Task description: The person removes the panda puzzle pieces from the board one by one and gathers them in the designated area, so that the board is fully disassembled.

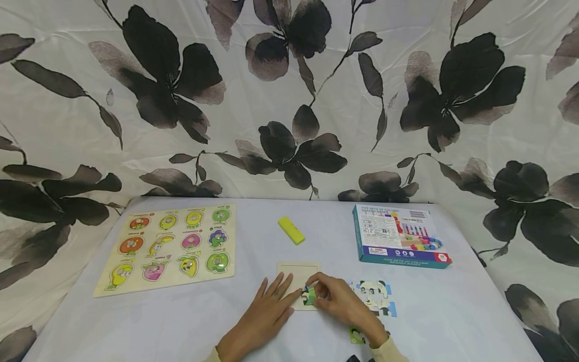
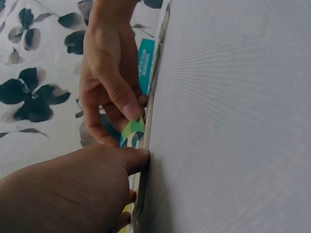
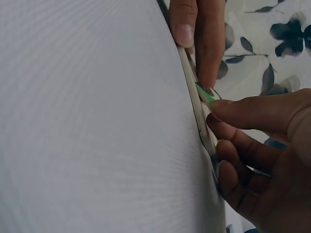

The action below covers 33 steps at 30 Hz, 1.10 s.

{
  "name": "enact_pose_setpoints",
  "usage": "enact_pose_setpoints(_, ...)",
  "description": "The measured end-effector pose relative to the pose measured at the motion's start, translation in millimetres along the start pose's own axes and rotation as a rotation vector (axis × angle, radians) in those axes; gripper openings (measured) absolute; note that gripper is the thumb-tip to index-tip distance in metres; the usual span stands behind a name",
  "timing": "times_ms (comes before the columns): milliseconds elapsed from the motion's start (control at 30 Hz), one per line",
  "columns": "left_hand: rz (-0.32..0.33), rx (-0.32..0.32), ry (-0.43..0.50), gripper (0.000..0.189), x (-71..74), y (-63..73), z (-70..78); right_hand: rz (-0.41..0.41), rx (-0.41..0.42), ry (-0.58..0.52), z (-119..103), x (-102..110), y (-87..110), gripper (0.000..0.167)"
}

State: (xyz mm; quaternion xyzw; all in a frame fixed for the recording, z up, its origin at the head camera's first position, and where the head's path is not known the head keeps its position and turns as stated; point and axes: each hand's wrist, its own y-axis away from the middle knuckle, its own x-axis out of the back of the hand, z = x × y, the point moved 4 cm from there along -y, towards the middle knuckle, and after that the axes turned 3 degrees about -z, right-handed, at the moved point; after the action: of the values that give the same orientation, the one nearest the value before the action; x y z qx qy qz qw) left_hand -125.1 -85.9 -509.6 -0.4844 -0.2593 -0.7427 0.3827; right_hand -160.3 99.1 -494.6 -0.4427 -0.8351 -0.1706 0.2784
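A small pale wooden puzzle board (image 1: 298, 268) lies on the white table in the head view. My left hand (image 1: 266, 312) rests on its left side with the fingers spread and straight, the index fingertip close to a green puzzle piece (image 1: 309, 296). That piece is pinched between the thumb and fingers of my right hand (image 1: 340, 300), over the lower right of the board. In the right wrist view the piece is tilted, its edge low over the board. Beside my right hand are panda puzzle pieces (image 1: 373, 290), and another green piece (image 1: 357, 336) is partly covered by the wrist.
A fruit puzzle board (image 1: 169, 257) lies at the left. Behind the small board is a yellow block (image 1: 291, 231). A boxed bead set (image 1: 402, 236) sits at the back right. Floral cloth (image 1: 289, 100) hangs behind the table, and a dark object (image 1: 354, 358) shows at the bottom edge.
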Motion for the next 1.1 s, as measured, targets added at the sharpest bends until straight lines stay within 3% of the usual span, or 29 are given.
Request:
enact_pose_setpoints(367,0.018,-0.016,-0.007,0.043,-0.3,0.8,0.6,0.036,-0.021,-0.086,3.8,19.5,11.2,0.031)
enact_pose_setpoints(567,0.049,-0.027,0.004,0.043,0.2,1.7,1.2,0.077,-0.118,-0.117,20.1,49.2,35.6,0.026)
enact_pose_setpoints(800,0.031,-0.015,0.015,0.043,2.2,1.8,1.6,0.145,-0.247,-0.208,43.1,82.1,74.4,0.028)
enact_pose_setpoints(1100,0.041,-0.019,0.014,0.043,0.8,0.9,1.5,0.237,-0.433,-0.238,63.3,95.1,115.0,0.030)
